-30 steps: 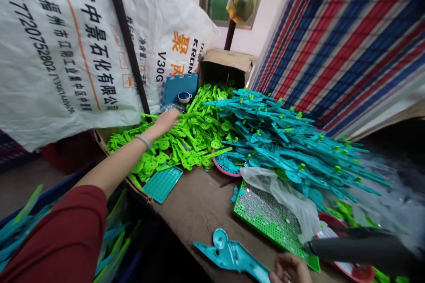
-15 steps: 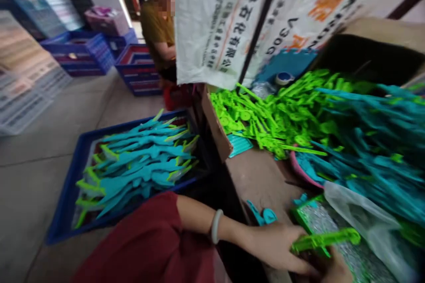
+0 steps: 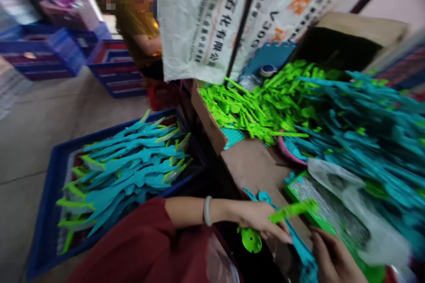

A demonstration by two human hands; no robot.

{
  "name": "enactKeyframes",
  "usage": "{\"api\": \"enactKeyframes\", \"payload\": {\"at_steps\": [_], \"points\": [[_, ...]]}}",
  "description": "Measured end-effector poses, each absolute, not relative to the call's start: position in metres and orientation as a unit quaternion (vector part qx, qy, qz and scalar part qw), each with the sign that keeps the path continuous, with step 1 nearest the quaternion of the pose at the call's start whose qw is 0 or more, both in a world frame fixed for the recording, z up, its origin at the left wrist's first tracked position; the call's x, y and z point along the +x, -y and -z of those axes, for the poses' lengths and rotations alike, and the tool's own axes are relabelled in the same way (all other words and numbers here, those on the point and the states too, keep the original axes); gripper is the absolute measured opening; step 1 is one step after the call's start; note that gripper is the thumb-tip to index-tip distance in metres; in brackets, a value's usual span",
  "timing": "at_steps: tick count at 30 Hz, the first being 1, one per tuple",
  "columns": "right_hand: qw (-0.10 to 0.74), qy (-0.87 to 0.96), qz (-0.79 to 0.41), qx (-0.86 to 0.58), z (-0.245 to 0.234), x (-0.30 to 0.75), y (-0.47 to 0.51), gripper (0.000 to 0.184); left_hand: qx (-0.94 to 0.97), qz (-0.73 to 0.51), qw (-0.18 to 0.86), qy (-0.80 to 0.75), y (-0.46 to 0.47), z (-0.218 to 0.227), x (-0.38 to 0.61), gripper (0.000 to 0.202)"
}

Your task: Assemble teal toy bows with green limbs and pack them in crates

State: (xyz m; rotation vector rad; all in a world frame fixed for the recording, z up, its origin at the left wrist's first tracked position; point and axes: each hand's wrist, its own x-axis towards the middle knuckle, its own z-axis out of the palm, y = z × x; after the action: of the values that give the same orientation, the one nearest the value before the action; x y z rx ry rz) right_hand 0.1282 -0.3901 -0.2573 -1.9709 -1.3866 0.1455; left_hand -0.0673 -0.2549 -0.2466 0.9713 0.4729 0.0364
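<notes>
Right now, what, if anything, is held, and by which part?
The left hand holds a green bar and green disc, perhaps joined; gripped part hidden. Whether the right hand holds the blue part is unclear.

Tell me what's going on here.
A person's left hand holds green plastic pieces, with a long turquoise part right by it. The right hand is beside that part; contact is unclear. A green pile and a turquoise heap lie beyond, and a blue crate holds turquoise-and-green pieces.
</notes>
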Motion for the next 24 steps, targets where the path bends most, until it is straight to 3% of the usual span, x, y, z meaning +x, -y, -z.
{"api": "enactKeyframes", "payload": {"at_steps": [5, 7, 9, 14, 17, 21, 24], "points": [[0.381, 0.563, 0.186, -0.710, 0.220, 0.086, 0.388, 0.032, 0.340, 0.003, 0.915, -0.218, 0.242, 0.235, -0.044, 0.042], [0.337, 0.640, 0.151, -0.674, 0.214, 0.081, 0.378, 0.038, 0.333, 0.005, 0.921, -0.205, 0.235, 0.236, -0.023, 0.039], [0.329, 0.667, 0.136, -0.655, 0.213, 0.083, 0.372, 0.031, 0.332, 0.011, 0.923, -0.194, 0.231, 0.235, -0.006, 0.038], [0.499, 0.569, 0.074, -0.649, 0.211, 0.100, 0.383, 0.031, 0.355, 0.020, 0.914, -0.195, 0.230, 0.219, 0.004, 0.041], [0.510, 0.510, 0.076, -0.689, 0.206, 0.112, 0.383, 0.026, 0.407, 0.011, 0.894, -0.188, 0.228, 0.215, 0.002, 0.038], [0.515, 0.499, -0.094, -0.691, 0.206, 0.122, 0.370, 0.010, 0.569, -0.091, 0.799, -0.173, 0.223, 0.216, -0.002, 0.032], [0.518, 0.503, -0.042, -0.691, 0.213, 0.124, 0.363, 0.014, 0.666, -0.165, 0.708, -0.169, 0.223, 0.215, -0.010, 0.032]]}}
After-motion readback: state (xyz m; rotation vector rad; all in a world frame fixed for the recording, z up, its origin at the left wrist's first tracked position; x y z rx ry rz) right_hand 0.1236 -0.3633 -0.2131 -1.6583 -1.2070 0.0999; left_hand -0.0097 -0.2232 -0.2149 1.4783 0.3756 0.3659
